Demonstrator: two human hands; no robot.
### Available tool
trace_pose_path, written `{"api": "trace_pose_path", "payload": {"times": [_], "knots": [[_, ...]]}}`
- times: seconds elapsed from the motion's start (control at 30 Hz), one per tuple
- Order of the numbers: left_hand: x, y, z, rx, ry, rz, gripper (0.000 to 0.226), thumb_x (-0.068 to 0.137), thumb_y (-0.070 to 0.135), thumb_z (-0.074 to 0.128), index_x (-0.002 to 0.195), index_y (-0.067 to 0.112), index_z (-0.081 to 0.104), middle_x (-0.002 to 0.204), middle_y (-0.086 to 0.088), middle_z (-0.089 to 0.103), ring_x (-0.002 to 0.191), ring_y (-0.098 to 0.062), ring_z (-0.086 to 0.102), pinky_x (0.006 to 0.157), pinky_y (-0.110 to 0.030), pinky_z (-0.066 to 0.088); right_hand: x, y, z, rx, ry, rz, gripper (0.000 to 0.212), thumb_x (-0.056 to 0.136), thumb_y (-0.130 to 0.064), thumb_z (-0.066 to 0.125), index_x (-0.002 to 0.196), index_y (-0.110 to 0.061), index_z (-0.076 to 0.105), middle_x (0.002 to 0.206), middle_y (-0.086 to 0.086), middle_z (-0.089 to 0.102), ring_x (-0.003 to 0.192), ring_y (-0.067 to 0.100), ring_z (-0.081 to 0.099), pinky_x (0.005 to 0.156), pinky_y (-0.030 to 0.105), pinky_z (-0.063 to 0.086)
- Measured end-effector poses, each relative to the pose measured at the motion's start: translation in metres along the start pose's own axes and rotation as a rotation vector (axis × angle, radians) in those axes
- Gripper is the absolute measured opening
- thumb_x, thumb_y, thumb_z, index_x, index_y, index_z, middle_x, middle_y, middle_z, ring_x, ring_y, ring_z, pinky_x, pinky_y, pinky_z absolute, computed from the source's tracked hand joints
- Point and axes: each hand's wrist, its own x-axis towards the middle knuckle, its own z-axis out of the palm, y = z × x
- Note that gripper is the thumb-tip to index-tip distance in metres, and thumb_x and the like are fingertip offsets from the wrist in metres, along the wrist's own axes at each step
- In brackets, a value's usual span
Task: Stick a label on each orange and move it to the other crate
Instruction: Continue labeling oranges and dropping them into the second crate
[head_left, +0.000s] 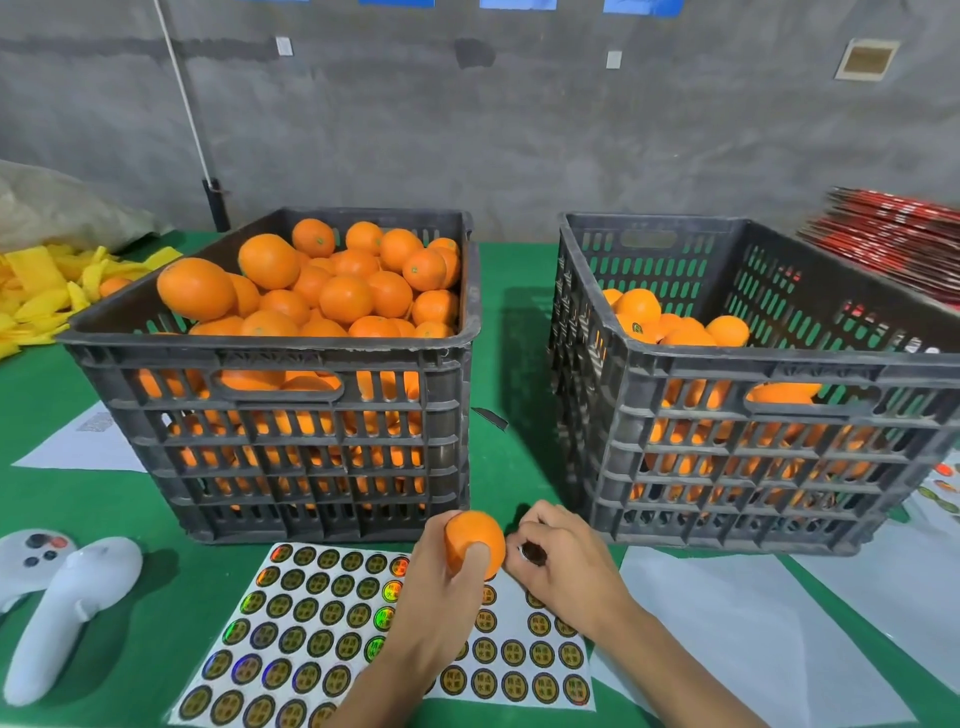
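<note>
Plainly two crates (270, 364), one held orange (470, 535).

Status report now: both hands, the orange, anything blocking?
Left hand grips orange above sticker sheet. Right hand pinches a label beside it. Path to right crate looks free.

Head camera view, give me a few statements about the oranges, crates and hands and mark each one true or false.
1. The left hand grips an orange above the sticker sheet. True.
2. The right hand rests flat on the table. False: its fingers are curled, pinching a round sticker beside the orange.
3. The left crate holds more oranges than the right crate. True.
4. The right crate is empty. False: it is partly filled with oranges.
5. A white controller lies left of the sticker sheet. True.
</note>
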Motion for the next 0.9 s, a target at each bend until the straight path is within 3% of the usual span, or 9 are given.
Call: {"api": "trace_pose_path", "payload": {"times": [0.17,0.33,0.4,0.47,0.57,0.63,0.77,0.83,0.9], "knots": [[0.000,0.001,-0.001,-0.011,-0.008,-0.011,0.037,0.077,0.047,0.046,0.113,0.044,0.049,0.113,0.011,0.061,0.104,-0.007,0.058,0.076,-0.022,0.043,-0.001,-0.005,-0.008,0.260,0.219,0.158,0.011,0.096,-0.026,0.067,0.085,-0.024,0.071,0.093,-0.014,0.058,0.087,0.010,0.060,0.075,0.033,0.052],[0.000,0.007,-0.004,-0.017,0.006,0.062,0.048,0.086,0.040,0.059,0.133,0.042,0.050,0.123,0.010,0.062,0.106,-0.007,0.063,0.079,-0.017,0.049,-0.008,-0.024,-0.022,0.127,0.326,-0.132,0.016,0.101,-0.033,0.058,0.098,-0.025,0.071,0.099,-0.020,0.056,0.087,0.002,0.058,0.071,0.023,0.051],[-0.001,0.012,-0.006,-0.060,0.003,0.109,0.047,0.096,0.036,0.066,0.140,0.039,0.049,0.127,0.009,0.062,0.108,-0.009,0.065,0.077,-0.014,0.053,-0.012,-0.028,-0.032,0.210,0.326,-0.168,0.020,0.105,-0.033,0.053,0.108,-0.025,0.071,0.109,-0.021,0.056,0.098,0.004,0.061,0.079,0.025,0.052],[-0.004,0.024,-0.008,-0.121,0.000,0.180,0.052,0.093,0.051,0.068,0.140,0.039,0.051,0.125,0.011,0.067,0.108,-0.007,0.068,0.082,-0.015,0.054,-0.016,-0.031,-0.044,0.234,0.333,-0.195,0.025,0.106,-0.032,0.051,0.123,-0.024,0.067,0.126,-0.020,0.055,0.115,0.006,0.060,0.091,0.027,0.052],[-0.009,0.056,-0.012,-0.167,-0.028,0.293,0.060,0.089,0.059,0.067,0.142,0.034,0.055,0.119,0.013,0.072,0.108,-0.006,0.070,0.090,-0.026,0.058,-0.019,-0.042,-0.066,0.018,0.379,-0.273,0.054,0.096,-0.041,0.061,0.145,-0.019,0.053,0.150,-0.013,0.046,0.133,0.007,0.051,0.102,0.028,0.050],[-0.012,0.084,-0.013,-0.187,-0.021,0.362,0.066,0.082,0.062,0.069,0.140,0.034,0.056,0.115,0.016,0.074,0.106,-0.006,0.072,0.089,-0.026,0.059,-0.011,-0.052,-0.087,-0.181,0.470,-0.294,0.071,0.091,-0.050,0.065,0.149,-0.014,0.047,0.154,-0.003,0.047,0.131,0.011,0.054,0.099,0.026,0.052],[-0.014,0.142,-0.021,-0.281,-0.014,0.441,0.091,0.068,0.067,0.079,0.149,0.045,0.044,0.125,0.016,0.071,0.108,0.000,0.071,0.089,-0.021,0.058,0.016,-0.075,-0.137,-0.349,0.731,-0.319,0.063,0.096,-0.047,0.060,0.140,-0.003,0.054,0.143,0.010,0.058,0.114,0.019,0.061,0.082,0.027,0.048],[-0.010,0.168,-0.031,-0.191,0.008,0.556,0.082,0.077,0.064,0.078,0.149,0.041,0.046,0.132,0.010,0.068,0.113,-0.003,0.069,0.096,-0.029,0.057,0.033,-0.084,-0.159,-0.410,0.790,-0.291,0.058,0.096,-0.039,0.064,0.139,-0.001,0.056,0.143,0.012,0.059,0.113,0.024,0.064,0.081,0.032,0.051],[0.003,0.189,-0.047,-0.003,0.162,0.707,0.056,0.091,0.048,0.073,0.141,0.031,0.056,0.132,0.008,0.063,0.113,-0.006,0.067,0.093,-0.030,0.058,0.046,-0.087,-0.179,-0.448,0.795,-0.191,0.059,0.093,-0.030,0.074,0.141,-0.001,0.056,0.145,0.013,0.058,0.111,0.031,0.068,0.081,0.040,0.055]]}}
